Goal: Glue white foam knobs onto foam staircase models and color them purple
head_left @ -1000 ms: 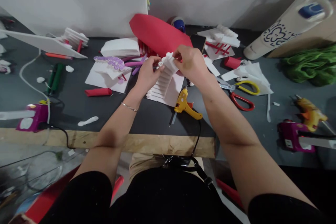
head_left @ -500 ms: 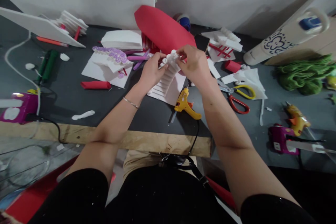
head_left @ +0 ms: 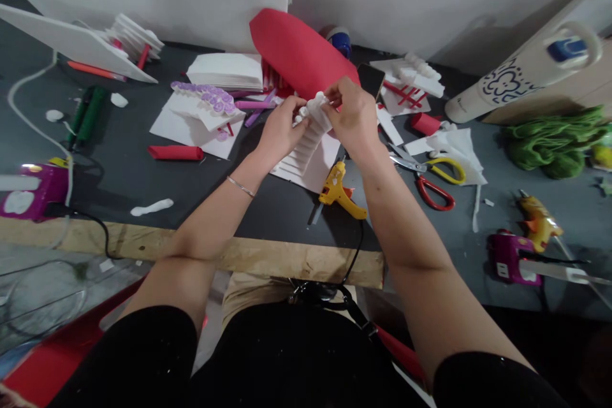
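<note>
The left hand (head_left: 282, 131) was narrow, fingers closed on the pleated piece (head_left: 306, 145) by its curled top; the right hand (head_left: 354, 116) pinched its other side. The piece sat over a white sheet (head_left: 324, 159), midway between the table's (head_left: 268, 213) front and back edges. Glue gun (head_left: 338, 191) just nearer the front. Toward the back edge, right, stood a capped bottle (head_left: 500, 86), contents hidden.

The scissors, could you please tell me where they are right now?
In the head view, the scissors lie on the dark table, to the right of the right hand, by the white paper.
</note>
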A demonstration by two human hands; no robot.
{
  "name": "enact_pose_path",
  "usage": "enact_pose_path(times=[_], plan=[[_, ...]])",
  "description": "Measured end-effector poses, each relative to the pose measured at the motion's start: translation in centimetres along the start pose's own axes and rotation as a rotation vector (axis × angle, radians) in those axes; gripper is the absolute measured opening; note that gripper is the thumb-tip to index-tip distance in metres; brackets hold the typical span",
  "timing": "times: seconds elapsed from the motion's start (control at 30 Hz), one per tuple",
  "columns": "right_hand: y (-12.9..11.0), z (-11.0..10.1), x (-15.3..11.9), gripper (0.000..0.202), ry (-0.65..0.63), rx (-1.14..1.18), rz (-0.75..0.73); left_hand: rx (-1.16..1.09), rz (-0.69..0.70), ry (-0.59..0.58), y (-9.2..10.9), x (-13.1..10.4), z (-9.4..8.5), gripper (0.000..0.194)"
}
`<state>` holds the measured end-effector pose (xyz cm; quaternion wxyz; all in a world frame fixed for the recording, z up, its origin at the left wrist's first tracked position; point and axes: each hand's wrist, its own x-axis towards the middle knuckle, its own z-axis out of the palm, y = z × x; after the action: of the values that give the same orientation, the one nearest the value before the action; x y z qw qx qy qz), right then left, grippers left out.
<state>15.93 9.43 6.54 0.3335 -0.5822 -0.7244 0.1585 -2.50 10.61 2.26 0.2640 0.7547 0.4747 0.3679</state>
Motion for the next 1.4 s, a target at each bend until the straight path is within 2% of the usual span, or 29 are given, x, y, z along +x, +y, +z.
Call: enact_pose_path(times=[0.13,0.33,0.53,0.63,0.77,0.97,1.17,1.3,1.4], plan=[[0.3,0.3,-0.1,0.014,0.0,0.029,0.016,-0.014,0.01,0.007,0.0,-0.1,0.1,0.025],[0.1,0.7,-0.2,0.022,0.05,0.009,0.008,0.007,0.02,0.023,0.0,-0.1,0.2,0.026],[-0.2,0.2,-0.6,0.024,0.029,0.019,0.011,0.01,-0.008,0.003,-0.2,-0.1,0.2,0.027],[0.5,0.0,-0.4,0.021,0.021,0.012,0.009,0.029,0.014,0.077,0.0,-0.2,0.1,0.029],[1.4,0.2,-0.2,0.016,0.021,0.014,-0.005,0.135,0.092,0.172,1.2,-0.5,-0.6,0.019],[1.2,0.6,-0.2,0.013,0.053,-0.031,0.001,0.228,0.139,0.15,2.8,-0.7,-0.4,0.014],[1.9,0.3,-0.3,0.007,0.014,-0.03,0.001,0.258,0.118,0.108,3.0,0.0,0.4,0.019],[2.1,0.4,-0.2,0.006,-0.002,-0.014,0.022,0.25,0.1,0.138,3.0,0.4,0.0,0.018],[1.9,0.7,-0.1,0.005,-0.016,-0.033,0.056,0.246,0.077,0.118,3.0,0.7,-0.3,0.025]])
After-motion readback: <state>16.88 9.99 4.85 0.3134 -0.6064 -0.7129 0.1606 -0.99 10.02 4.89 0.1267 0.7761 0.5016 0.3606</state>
